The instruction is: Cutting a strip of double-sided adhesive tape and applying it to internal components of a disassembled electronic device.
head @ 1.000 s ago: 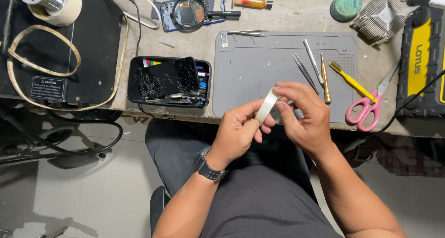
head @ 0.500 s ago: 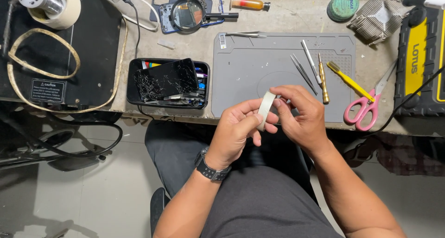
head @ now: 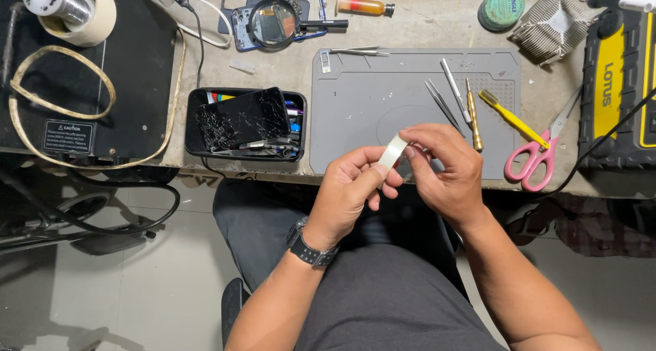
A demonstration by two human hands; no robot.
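My left hand point(head: 352, 190) and my right hand point(head: 444, 170) meet over the front edge of the workbench, both pinching a small roll of whitish tape point(head: 392, 152). The left thumb and fingers grip its lower end. The right fingers hold its upper end. A black watch sits on my left wrist. Just beyond the hands lies a grey work mat point(head: 369, 105).
A black tray point(head: 193, 138) holds a cracked phone screen point(head: 242, 118) and small tools. Tweezers point(head: 441, 101), a brass-tipped tool point(head: 473, 115), a yellow brush point(head: 509, 117) and pink scissors point(head: 536, 158) lie on the right. A magnifier point(head: 273, 23), a tape roll point(head: 72, 9) and a yellow-black case point(head: 618, 84) stand farther off.
Both hands with the tape have stayed almost in place; the tape has tilted slightly and the fingers have shifted their grip a little.
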